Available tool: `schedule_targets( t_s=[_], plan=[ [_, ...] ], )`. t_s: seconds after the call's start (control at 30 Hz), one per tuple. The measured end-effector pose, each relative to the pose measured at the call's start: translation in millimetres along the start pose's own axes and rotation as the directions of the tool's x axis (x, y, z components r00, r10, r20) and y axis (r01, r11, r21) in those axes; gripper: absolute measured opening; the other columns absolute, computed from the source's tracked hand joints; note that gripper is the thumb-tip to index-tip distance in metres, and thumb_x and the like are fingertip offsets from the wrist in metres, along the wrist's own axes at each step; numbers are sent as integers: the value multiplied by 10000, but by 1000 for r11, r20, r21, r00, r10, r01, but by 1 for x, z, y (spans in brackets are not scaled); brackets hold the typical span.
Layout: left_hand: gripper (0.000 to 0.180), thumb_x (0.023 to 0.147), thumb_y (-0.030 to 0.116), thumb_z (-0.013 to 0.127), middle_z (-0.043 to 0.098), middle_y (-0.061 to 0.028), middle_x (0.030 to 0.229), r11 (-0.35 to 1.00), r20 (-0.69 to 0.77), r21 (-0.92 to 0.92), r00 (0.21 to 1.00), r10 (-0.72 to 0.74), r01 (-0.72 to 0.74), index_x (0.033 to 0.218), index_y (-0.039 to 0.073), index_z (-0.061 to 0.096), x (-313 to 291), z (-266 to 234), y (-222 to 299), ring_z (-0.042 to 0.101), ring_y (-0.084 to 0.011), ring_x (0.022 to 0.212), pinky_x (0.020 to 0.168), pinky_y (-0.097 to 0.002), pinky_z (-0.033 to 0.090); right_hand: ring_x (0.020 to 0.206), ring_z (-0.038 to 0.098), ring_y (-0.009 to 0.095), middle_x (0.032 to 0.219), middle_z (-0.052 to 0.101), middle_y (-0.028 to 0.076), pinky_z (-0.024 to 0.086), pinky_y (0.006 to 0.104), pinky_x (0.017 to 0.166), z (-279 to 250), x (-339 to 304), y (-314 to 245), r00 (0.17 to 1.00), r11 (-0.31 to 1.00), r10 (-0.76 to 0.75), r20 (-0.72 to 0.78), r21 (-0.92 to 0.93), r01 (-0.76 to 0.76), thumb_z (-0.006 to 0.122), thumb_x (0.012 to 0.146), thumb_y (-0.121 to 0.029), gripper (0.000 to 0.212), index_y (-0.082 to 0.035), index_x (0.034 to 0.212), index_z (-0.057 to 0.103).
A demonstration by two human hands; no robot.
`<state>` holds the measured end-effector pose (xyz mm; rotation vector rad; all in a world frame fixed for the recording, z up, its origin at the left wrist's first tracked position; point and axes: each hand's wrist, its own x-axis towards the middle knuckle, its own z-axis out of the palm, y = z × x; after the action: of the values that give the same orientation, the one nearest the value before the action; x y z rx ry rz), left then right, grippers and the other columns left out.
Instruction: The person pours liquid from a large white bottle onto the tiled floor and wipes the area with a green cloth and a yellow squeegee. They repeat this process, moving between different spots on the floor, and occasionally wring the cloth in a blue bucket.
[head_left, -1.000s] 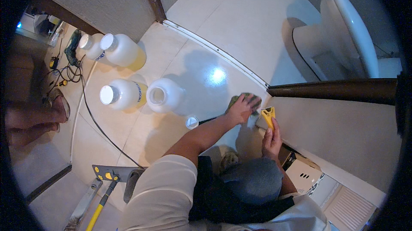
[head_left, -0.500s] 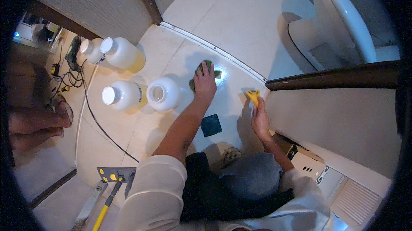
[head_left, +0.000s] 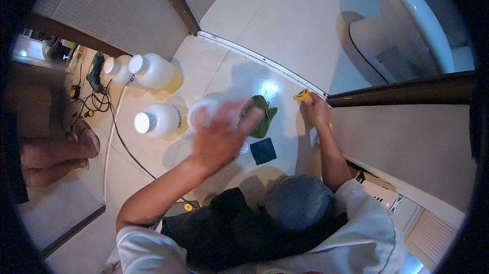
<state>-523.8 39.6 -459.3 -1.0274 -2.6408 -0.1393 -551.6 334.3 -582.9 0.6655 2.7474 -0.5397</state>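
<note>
My left hand is blurred by motion, its fingers apart and nothing visible in it. It hovers over the white bottle, which is mostly hidden behind it. Just right of the fingers, a crumpled green cloth lies on the floor. A dark green square scouring pad sits nearer me, beside a white ring-shaped cap. At the right, close to the door sill, my right hand is closed around a yellow scraper-like tool.
Several white-capped jugs, including one with yellowish liquid, stand at the left. A black cable runs past a green power tool. Another person's legs are at far left. Beyond the metal sill stands a toilet.
My left hand has left the green cloth and moved left and nearer, over the white bottle. The cloth now lies closer to the scouring pad. My right hand has risen slightly with the yellow tool.
</note>
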Motion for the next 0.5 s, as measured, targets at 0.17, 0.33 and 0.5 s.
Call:
schedule_targets(
  t_s=[0.17,0.33,0.5],
  plan=[
    [911,586,364,762,388,-183,1281,858,87,-105,864,-496,503,1329,88,313,-6,-26,-42,388,-328,1144,928,-471,264,992,578,234,1025,633,70,253,516,903,8,33,-27,998,994,-48,51,-98,52,571,811,-351,363,-223,1150,568],
    [995,552,273,804,502,-210,1141,779,215,-260,821,-530,571,1340,16,255,-21,-17,-42,492,-349,988,848,-398,388,898,604,311,906,650,114,336,571,816,0,22,0,994,994,-113,6,-10,113,608,731,-333,329,-209,1035,629],
    [946,577,167,789,567,-185,1023,744,261,-296,800,-540,599,1347,29,258,-20,-1,-40,524,-328,868,774,-366,438,983,575,263,1028,622,108,275,515,876,43,52,-55,986,986,-166,3,-22,166,583,796,-336,356,-198,1124,584]
  ],
)
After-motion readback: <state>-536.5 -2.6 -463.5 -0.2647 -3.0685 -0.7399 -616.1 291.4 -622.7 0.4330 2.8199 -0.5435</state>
